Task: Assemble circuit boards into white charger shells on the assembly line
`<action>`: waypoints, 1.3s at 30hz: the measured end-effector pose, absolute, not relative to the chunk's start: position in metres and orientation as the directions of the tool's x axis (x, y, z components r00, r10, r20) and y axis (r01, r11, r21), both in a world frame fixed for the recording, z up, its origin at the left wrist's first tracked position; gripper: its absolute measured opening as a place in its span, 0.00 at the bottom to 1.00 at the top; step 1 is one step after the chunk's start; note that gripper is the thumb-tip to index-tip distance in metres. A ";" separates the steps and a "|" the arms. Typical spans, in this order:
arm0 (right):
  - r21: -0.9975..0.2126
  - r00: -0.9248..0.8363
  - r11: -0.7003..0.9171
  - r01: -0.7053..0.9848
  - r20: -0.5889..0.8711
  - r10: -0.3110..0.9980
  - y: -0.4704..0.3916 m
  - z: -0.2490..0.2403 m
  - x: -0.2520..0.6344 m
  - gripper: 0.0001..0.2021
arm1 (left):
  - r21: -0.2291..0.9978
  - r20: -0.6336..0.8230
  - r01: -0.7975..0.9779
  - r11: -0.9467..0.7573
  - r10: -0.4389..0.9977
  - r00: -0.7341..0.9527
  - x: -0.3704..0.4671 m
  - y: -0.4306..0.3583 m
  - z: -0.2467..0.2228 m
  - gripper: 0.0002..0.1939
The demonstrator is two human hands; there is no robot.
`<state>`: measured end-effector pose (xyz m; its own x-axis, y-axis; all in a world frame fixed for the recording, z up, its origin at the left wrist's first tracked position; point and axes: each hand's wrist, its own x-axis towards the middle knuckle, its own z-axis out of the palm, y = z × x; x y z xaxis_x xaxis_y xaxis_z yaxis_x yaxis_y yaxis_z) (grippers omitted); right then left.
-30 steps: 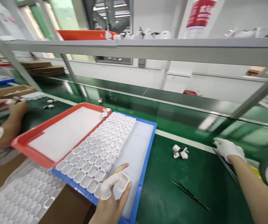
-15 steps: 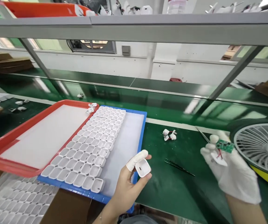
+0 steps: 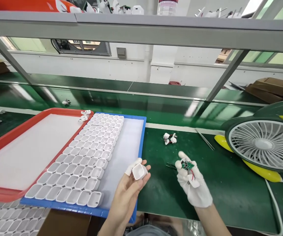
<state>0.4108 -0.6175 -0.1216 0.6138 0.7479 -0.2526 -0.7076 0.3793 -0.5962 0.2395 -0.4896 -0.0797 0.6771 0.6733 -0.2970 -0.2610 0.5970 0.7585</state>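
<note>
In the head view, the left hand (image 3: 129,191) rises from the lower middle of the frame, palm up, its fingers closed on a small white plastic shell (image 3: 139,171) whose open side faces upward; one fingertip wears a white cot. The shell is held just off the right edge of the blue tray (image 3: 141,137), above the green desk (image 3: 230,183).

To its right, near but not touching, the right hand (image 3: 192,183) in a white glove has its fingers pinched on a small green circuit board (image 3: 187,165), from which thin red wire runs down to a white piece against the palm.

The blue tray, lower left of centre, carries a white sheet with rows of the same white shells (image 3: 87,164), open sides up, filling its left half; its right half is bare white. A red tray (image 3: 20,131) with a white liner overlaps the blue one at the left.

On the desk behind the hands lies a small cluster of white parts with red wire (image 3: 169,138); dark tweezers (image 3: 171,166) lie just left of the gloved hand, partly hidden by it. Another slim metal tool (image 3: 205,140) lies further back to the right. A fan (image 3: 264,146) with a white grille and yellow-green housing fills the right side. A grey shelf rail (image 3: 156,31) crosses the top of the frame.
</note>
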 end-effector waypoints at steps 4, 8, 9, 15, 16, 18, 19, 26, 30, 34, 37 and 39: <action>-0.611 0.570 0.299 -0.733 -0.313 0.760 -0.609 -0.126 0.398 0.21 | 0.890 -0.172 -0.198 0.411 0.703 0.690 0.230 -0.502 -0.067 0.24; -0.588 0.573 0.301 -0.751 -0.353 0.739 -0.608 -0.118 0.392 0.22 | 0.967 -0.113 -0.094 0.235 0.734 0.670 0.226 -0.501 -0.063 0.22; -0.582 0.582 0.308 -0.752 -0.369 0.724 -0.609 -0.116 0.391 0.24 | 0.974 -0.116 -0.069 0.215 0.740 0.662 0.226 -0.499 -0.064 0.21; -0.610 0.613 0.271 -0.745 -0.465 0.639 -0.615 -0.113 0.387 0.30 | 0.932 -0.162 -0.082 0.354 0.607 0.778 0.224 -0.481 -0.076 0.21; -0.629 0.618 0.264 -0.731 -0.448 0.646 -0.614 -0.114 0.386 0.29 | 0.930 -0.144 -0.090 0.356 0.580 0.801 0.222 -0.480 -0.077 0.21; -0.671 0.622 0.258 -0.695 -0.382 0.684 -0.612 -0.115 0.385 0.28 | 0.941 -0.136 -0.053 0.334 0.515 0.846 0.217 -0.478 -0.079 0.22; -0.691 0.621 0.261 -0.674 -0.338 0.707 -0.610 -0.116 0.385 0.28 | 0.948 -0.147 -0.014 0.318 0.475 0.868 0.215 -0.478 -0.079 0.23; -0.815 0.566 0.251 -0.522 -0.111 0.817 -0.603 -0.111 0.382 0.16 | 0.986 -0.160 0.164 0.038 0.510 0.845 0.211 -0.474 -0.073 0.24; -0.979 0.589 0.193 -0.067 0.117 0.800 -0.600 -0.092 0.378 0.12 | 0.974 -0.110 0.209 -0.089 0.621 0.776 0.214 -0.476 -0.079 0.19; -0.804 0.409 0.168 0.571 0.456 0.791 -0.597 -0.080 0.372 0.22 | 0.955 0.031 0.171 -0.243 0.655 0.755 0.214 -0.480 -0.087 0.21; -0.664 0.306 0.165 0.729 0.532 0.790 -0.598 -0.082 0.368 0.37 | 0.939 0.118 0.133 -0.318 0.659 0.743 0.213 -0.481 -0.091 0.23; -0.656 0.299 0.139 0.742 0.509 0.807 -0.599 -0.083 0.367 0.40 | 0.930 0.142 0.128 -0.345 0.657 0.740 0.213 -0.481 -0.091 0.22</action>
